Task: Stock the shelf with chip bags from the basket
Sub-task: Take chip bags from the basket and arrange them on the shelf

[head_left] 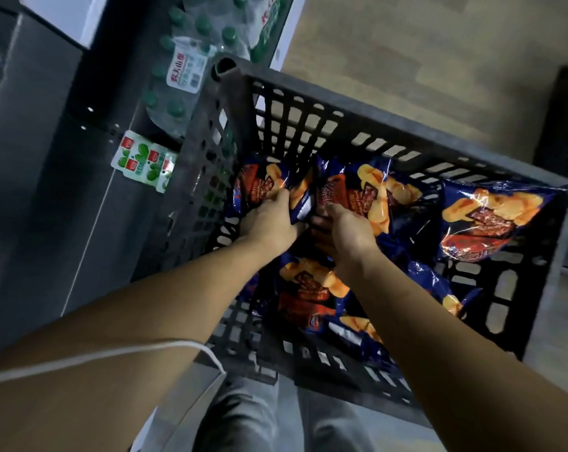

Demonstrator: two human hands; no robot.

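Note:
A grey slatted plastic basket (351,125) stands on the floor and holds several dark blue chip bags printed with orange chips. My left hand (269,220) grips one bag (263,184) at the basket's far left corner, fingers curled over its edge. Beside it, my right hand (344,230) grips the lower edge of a second bag (364,190). Another bag (491,216) leans on the right wall, and one more bag (312,298) lies flat under my right forearm. The grey shelf unit (41,164) rises at the left.
Shrink-wrapped packs of green-capped water bottles (184,76) lie on the low shelf just left of the basket. A green and red price tag (142,161) hangs on the shelf edge. Tan floor (422,60) spreads beyond the basket. A thin white cord (113,353) crosses my left forearm.

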